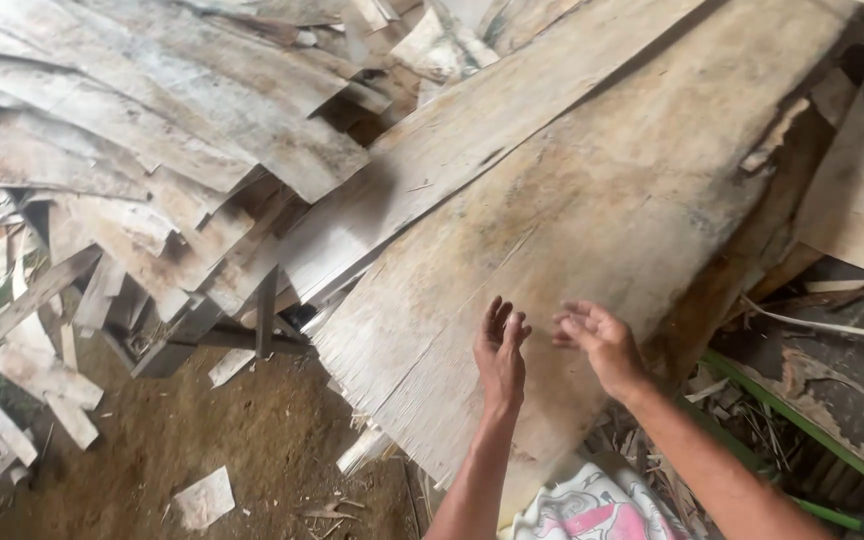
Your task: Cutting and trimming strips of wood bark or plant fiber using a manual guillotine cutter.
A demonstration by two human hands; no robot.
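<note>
Slanting up-right, veneer sheet (592, 200), hands (552, 350) hovering

A large veneer sheet (572, 190) lies slanted across the scene, running from the near centre up to the far right. It is thin, pale tan wood with grey and rusty blotches, and its long grain follows its length. The near edge is frayed into fine splinters, and the right edge is ragged. It rests on top of other sheets beneath it.
</note>
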